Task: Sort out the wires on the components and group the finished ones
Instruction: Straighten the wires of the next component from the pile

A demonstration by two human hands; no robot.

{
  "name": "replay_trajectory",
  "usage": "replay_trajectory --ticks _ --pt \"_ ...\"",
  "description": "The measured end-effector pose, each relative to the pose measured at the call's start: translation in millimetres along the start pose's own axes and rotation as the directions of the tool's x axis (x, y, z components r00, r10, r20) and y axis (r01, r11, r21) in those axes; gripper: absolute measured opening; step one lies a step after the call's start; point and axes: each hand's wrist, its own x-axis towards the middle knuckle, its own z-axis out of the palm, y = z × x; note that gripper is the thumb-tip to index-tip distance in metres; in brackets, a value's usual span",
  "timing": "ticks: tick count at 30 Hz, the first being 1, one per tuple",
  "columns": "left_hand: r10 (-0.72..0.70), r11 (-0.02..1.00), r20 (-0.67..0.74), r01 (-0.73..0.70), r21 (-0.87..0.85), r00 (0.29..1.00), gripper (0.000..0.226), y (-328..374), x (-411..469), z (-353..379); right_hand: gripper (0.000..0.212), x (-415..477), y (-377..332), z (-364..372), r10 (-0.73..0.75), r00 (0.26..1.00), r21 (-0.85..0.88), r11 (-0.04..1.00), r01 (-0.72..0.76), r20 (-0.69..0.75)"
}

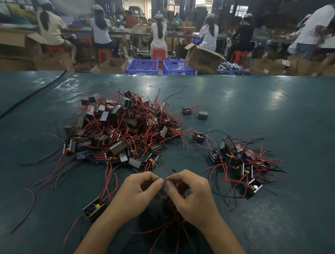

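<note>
Dark component point(167, 203) seemingly below right grip point(193, 195)

Bare left hand point(136, 194), right hand point(191, 197), forearms point(95, 241).

Red and black wires point(124, 129), teal table point(278, 111), blue crates point(142, 67), red stools point(159, 53)

Teal worktable point(278, 105); blue crates point(142, 67); dim workshop.
</note>
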Motion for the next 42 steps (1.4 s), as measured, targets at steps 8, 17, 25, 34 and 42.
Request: replay_trajectory --ticks 8,17,25,34,42 --pt "-0.204 0.906 0.044 0.205 -0.37 0.978 0.022 1 1 -4 0.002 3 -1 -2 0.018 1.0 0.136 0.991 -0.016 -0.007" --pt "0.296 0.942 -0.105 -0.272 0.198 0.949 0.017 -2 -3 -6 0.005 3 2 0 0.016 1.0 0.112 0.994 -0.014 -0.021" --pt "0.376 0.914 -0.083 -0.355 0.194 0.923 0.013 -2 -4 -4 0.004 3 1 -1 0.021 0.999 0.079 0.997 -0.019 -0.027" --pt "0.313 0.923 -0.158 -0.261 0.282 0.937 0.02 3 -6 -2 0.009 3 -1 1 0.007 1.0 0.063 0.998 -0.007 -0.004" --pt "-0.259 0.953 -0.112 0.235 -0.193 0.959 0.034 13 -1 3 0.011 3 -5 2 -0.043 0.997 -0.034 0.998 0.045 0.056"
